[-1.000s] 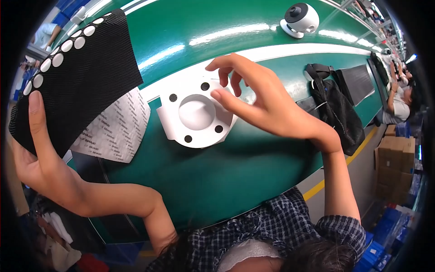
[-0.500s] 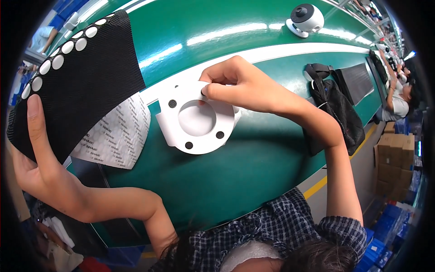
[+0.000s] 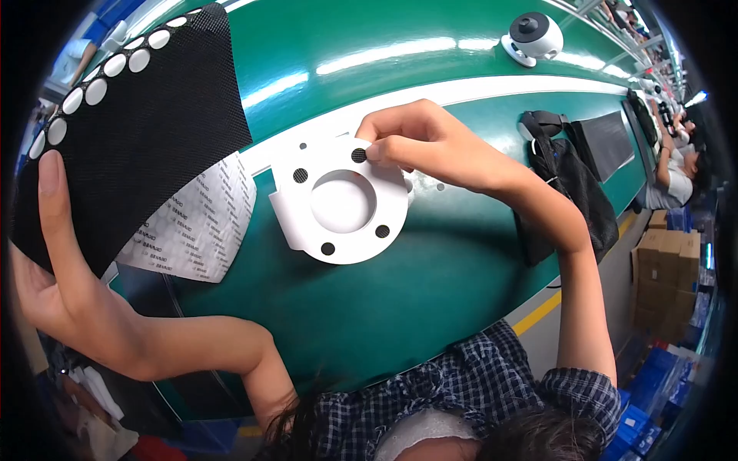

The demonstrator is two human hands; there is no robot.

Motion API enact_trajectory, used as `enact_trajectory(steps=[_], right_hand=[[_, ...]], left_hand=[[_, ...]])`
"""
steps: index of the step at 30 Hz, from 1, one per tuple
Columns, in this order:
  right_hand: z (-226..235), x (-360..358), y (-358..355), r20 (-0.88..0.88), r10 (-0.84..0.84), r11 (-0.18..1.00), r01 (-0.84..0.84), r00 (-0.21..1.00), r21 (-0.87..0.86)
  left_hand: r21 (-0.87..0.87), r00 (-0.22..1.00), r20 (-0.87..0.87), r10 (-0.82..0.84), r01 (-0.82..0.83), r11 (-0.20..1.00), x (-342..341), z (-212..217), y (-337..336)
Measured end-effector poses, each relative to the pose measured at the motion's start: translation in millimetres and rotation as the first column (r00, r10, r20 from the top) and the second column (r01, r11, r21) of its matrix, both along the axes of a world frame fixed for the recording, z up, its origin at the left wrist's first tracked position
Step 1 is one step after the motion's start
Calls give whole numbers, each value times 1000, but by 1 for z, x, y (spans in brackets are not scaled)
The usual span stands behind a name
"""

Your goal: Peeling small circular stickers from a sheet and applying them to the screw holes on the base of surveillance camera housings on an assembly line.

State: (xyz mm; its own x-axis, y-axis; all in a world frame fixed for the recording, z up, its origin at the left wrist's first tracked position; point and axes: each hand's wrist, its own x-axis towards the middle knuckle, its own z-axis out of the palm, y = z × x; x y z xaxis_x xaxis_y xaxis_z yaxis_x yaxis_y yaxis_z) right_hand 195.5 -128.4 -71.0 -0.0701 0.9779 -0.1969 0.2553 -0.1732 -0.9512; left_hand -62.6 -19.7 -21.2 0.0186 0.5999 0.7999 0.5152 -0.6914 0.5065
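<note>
My left hand [image 3: 73, 288] grips a black mesh sheet [image 3: 165, 115] by its near left edge, the thumb lying over its front. Rows of round holes along the sheet's far left border show white. Its near edge curls up from a white printed backing paper [image 3: 201, 223]. At the middle, my right hand [image 3: 419, 146] pinches the far right rim of a white round plastic part [image 3: 314, 219] with a large central hole. Several black mesh dots [image 3: 300, 175] sit around that hole. My right thumb tip is at the edge of the far right dot [image 3: 358, 156]; the other fingers are partly hidden.
A white camera-like device [image 3: 532, 37] stands on the far green surface, beyond a white strip. On the right lie a black bag [image 3: 573, 180] and a dark flat sheet [image 3: 600, 142]. Cardboard boxes [image 3: 667, 269] stand on the floor to the right, where other people sit.
My right thumb has slid back from the far right dot, which now shows. The white part appears slightly farther right, as does the background device. My left hand keeps its hold on the sheet.
</note>
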Motion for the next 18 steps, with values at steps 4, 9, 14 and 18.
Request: enact_trajectory(steps=[4, 9, 14, 18], right_hand=[[0, 1, 0, 14, 17, 1000, -17, 1000, 0], [-3, -2, 5, 129, 39, 997, -47, 991, 62], [-2, -1, 4, -23, 24, 1000, -24, 999, -9], [-3, -2, 4, -76, 4, 1000, -4, 997, -7]], left_hand=[[21, 999, -26, 46, -45, 999, 3, -1, 1], [-38, 999, 6, 49, -49, 998, 4, -2, 0], [76, 978, -150, 148, -138, 988, 1, 0, 4], [43, 977, -143, 155, -150, 988, 4, -1, 3]])
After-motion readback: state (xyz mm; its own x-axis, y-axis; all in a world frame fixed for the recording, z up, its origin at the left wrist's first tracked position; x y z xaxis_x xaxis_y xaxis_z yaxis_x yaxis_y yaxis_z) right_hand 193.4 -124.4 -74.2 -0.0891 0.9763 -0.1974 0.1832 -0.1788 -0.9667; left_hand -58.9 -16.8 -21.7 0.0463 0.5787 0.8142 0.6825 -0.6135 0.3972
